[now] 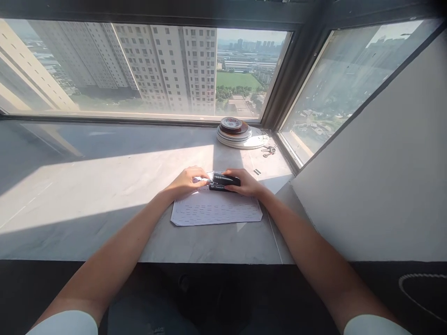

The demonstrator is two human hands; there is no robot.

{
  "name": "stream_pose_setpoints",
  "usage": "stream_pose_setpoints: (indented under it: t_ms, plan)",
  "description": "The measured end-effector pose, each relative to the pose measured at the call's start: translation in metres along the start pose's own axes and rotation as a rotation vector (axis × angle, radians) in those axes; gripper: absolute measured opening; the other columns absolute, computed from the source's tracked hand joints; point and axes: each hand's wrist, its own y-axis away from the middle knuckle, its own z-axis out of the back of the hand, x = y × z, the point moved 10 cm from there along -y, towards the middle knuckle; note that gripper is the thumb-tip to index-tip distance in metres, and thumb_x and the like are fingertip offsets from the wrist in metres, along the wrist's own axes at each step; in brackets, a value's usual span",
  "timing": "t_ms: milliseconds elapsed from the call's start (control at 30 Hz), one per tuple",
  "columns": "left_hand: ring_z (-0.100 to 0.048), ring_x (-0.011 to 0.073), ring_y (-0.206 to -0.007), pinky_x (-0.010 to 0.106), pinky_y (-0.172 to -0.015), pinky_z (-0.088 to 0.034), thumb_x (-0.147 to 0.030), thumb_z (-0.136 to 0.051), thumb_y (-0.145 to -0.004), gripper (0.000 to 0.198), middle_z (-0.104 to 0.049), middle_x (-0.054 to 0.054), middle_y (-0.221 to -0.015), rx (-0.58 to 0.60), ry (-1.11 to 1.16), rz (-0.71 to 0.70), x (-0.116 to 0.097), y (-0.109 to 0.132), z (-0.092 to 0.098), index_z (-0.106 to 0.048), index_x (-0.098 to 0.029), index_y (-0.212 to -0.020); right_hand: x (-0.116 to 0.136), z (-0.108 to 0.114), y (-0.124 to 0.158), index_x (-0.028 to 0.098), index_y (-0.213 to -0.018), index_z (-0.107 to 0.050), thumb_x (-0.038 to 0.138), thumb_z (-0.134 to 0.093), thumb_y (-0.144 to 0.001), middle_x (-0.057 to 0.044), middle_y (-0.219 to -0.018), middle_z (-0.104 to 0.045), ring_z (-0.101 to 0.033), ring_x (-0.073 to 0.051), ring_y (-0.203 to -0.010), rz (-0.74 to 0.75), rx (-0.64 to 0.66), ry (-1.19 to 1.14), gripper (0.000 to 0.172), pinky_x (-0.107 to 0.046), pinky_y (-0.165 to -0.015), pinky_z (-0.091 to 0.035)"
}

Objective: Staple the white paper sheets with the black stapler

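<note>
Head view: the black stapler [228,179] lies over the far part of the paper [216,211], which rests on the sill [87,186]. The upper and lower arms of the stapler point leftward, with a narrow gap visible between them.

Handling the stapler well, as judged from this layout: support its body from the right side and set the lower arm level before applying any force. Work the front end with the fingertips only, clear of the gap between the arms. Press lightly on the paper so that it does not slide or crease. Reserve the two small metal strips [257,171], set just beyond the right hand [246,182], within easy reach but out of the path of the wrist.

Pose: the right hand grips the rear of the stapler, fingers over the top and thumb along the near side. The left hand [190,180] is partly curled, palm down, with thumb and forefinger drawn together at the front end; whether they pinch a part or merely touch it cannot be told. Both forearms come in from the near edge and converge on the stapler. The stack of plates [234,140] sits beyond, toward the window corner, apart from both hands.
</note>
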Motion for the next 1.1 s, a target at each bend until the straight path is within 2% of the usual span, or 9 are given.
stream_pose_setpoints:
  t_ms: [100, 433, 700, 833, 1100]
  plan:
    - [-0.067, 0.0232, -0.097, 0.041, -0.096, -0.051, -0.039, -0.072, -0.089, 0.015, -0.079, 0.005, -0.098, 0.013, -0.012, -0.019, -0.004, -0.001, -0.001, -0.082, -0.029, -0.093, 0.000, 0.000, -0.001, 0.019, -0.110, -0.069, 0.040, -0.069, -0.095, -0.004, -0.095, -0.067, -0.060, -0.019, -0.084, 0.009, -0.005, 0.011, 0.026, -0.031, -0.076, -0.042]
    - [-0.063, 0.0221, -0.088, 0.037, -0.084, -0.051, -0.034, -0.074, -0.084, 0.012, -0.076, 0.007, -0.091, -0.005, 0.045, 0.046, -0.002, -0.002, -0.001, -0.084, -0.030, -0.090, 0.000, 0.000, 0.000, 0.019, -0.116, -0.069, 0.039, -0.069, -0.095, -0.004, -0.096, -0.067, -0.059, -0.019, -0.084, -0.004, -0.013, 0.008, 0.029, -0.031, -0.076, -0.043]
    - [-0.066, 0.0226, -0.094, 0.040, -0.092, -0.051, -0.033, -0.073, -0.087, 0.014, -0.079, 0.006, -0.098, 0.036, -0.014, -0.018, -0.002, -0.002, -0.004, -0.084, -0.028, -0.095, 0.002, 0.001, 0.000, 0.017, -0.116, -0.070, 0.037, -0.070, -0.095, -0.004, -0.096, -0.066, -0.059, -0.018, -0.085, 0.003, -0.017, -0.003, 0.029, -0.031, -0.076, -0.043]
    - [-0.067, 0.0242, -0.096, 0.043, -0.096, -0.051, -0.033, -0.070, -0.087, 0.016, -0.079, 0.006, -0.096, 0.063, -0.052, -0.003, 0.001, -0.001, -0.002, -0.084, -0.030, -0.094, 0.002, 0.001, 0.000, 0.019, -0.114, -0.070, 0.039, -0.069, -0.095, -0.004, -0.096, -0.066, -0.058, -0.018, -0.083, 0.004, -0.010, -0.002, 0.027, -0.030, -0.075, -0.042]
    - [-0.061, 0.0215, -0.078, 0.036, -0.076, -0.049, -0.029, -0.075, -0.079, 0.016, -0.076, 0.007, -0.082, 0.026, 0.009, 0.071, 0.010, 0.008, 0.016, -0.086, -0.031, -0.091, 0.002, 0.001, 0.000, 0.020, -0.116, -0.069, 0.041, -0.068, -0.096, -0.005, -0.099, -0.067, -0.059, -0.020, -0.087, -0.023, -0.010, -0.006, 0.029, -0.032, -0.078, -0.044]
